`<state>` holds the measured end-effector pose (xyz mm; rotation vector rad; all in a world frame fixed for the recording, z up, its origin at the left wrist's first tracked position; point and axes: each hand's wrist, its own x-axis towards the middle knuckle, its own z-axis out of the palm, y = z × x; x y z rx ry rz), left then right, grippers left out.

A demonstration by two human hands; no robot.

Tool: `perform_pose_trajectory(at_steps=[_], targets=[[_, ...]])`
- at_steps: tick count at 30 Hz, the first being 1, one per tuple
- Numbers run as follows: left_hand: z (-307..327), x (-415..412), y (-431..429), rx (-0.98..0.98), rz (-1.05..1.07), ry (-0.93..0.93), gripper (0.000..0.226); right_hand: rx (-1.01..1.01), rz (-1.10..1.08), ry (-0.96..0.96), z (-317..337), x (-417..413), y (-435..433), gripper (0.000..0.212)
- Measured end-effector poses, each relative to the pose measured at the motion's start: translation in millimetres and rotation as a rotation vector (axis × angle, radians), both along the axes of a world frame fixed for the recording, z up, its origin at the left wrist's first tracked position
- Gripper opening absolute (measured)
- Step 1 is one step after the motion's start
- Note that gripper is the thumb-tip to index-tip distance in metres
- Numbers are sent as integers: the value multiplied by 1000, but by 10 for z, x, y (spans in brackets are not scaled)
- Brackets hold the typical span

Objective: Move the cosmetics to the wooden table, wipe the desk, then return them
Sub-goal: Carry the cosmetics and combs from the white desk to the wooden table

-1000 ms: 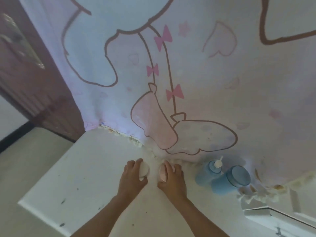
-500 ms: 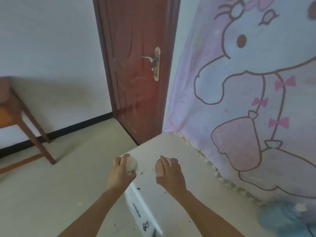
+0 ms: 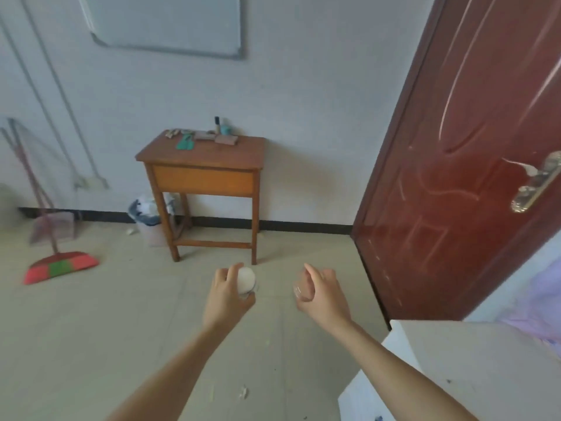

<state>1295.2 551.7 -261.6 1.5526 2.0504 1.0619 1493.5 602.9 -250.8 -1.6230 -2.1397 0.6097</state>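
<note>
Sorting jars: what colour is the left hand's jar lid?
White jar lid, clearest in head view.

Red-green broom & dustpan at left, lined bin to their right, whiteboard up top, dark-red door w/ 1 metal handle.

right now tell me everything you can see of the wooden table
The wooden table is small, with a reddish-brown top, an orange-toned front panel, slim legs and low rails joining them. It stands upright on the tiled floor against the pale wall, left of the door. Along its back edge lie a green item, flat brownish pieces and little bottles. A lined bin stands by its left legs.
</note>
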Motion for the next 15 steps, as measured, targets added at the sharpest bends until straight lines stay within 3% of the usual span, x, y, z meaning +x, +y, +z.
perform_pose_trajectory(at_steps=[8,15], targets=[[-192,-917,-44,-22,253,-57,59,-14,276,15,-156,-1106,508,72],[-217,-1342,832,21,356,-60,58,-9,438,66,-151,-1636,1496,75]])
